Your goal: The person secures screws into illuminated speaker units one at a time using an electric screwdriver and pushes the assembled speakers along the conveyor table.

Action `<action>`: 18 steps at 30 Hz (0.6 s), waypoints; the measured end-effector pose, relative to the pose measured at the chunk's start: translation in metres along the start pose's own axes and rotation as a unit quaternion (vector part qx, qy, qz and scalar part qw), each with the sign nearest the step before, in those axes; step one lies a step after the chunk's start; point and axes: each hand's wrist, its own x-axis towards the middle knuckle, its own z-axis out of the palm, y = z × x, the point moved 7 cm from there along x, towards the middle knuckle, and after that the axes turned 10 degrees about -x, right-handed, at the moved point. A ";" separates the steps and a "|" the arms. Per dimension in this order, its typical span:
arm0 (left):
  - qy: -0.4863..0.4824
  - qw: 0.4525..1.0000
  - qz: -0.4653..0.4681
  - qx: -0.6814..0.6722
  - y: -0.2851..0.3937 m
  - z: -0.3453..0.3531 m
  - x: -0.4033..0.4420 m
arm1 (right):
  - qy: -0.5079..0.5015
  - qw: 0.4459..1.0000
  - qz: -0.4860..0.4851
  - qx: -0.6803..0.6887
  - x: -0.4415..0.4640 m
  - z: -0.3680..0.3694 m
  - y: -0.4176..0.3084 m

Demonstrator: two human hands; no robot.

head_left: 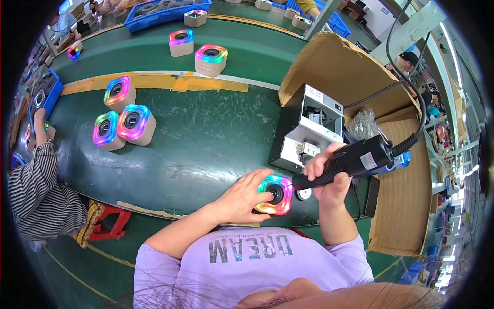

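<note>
My left hand (241,200) is wrapped around the near side of a small speaker (281,208) with a glowing rainbow rim, its thumb on the round black cone. The speaker lies face up near the bench's front edge. In my right hand (332,186) is a black electric screwdriver (355,158), gripped around its body. Its tip points left and down, at the right rim of the speaker; whether it touches is too small to tell. A small round white-and-dark piece (304,194) sits beside the tip, partly under the screwdriver.
Behind my right hand stands a screw feeder (297,135), in front of an open cardboard box (399,185). Three lit speakers (135,122) cluster left on the green bench (206,139). More lit speakers (211,61) stand on the belt beyond. A co-worker's striped sleeve (38,170) shows left.
</note>
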 end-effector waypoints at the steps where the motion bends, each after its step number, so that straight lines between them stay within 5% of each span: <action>1: 0.004 1.000 0.002 -0.010 0.001 -0.001 0.000 | -0.003 1.000 0.007 0.003 0.000 0.002 0.003; 12: -0.006 1.000 0.007 -0.019 0.003 -0.004 0.000 | -0.077 0.996 -0.006 0.032 0.000 0.009 0.002; 18: 0.102 0.993 -0.015 0.057 -0.001 -0.007 -0.009 | 0.074 0.991 -0.075 -0.082 0.026 -0.035 -0.027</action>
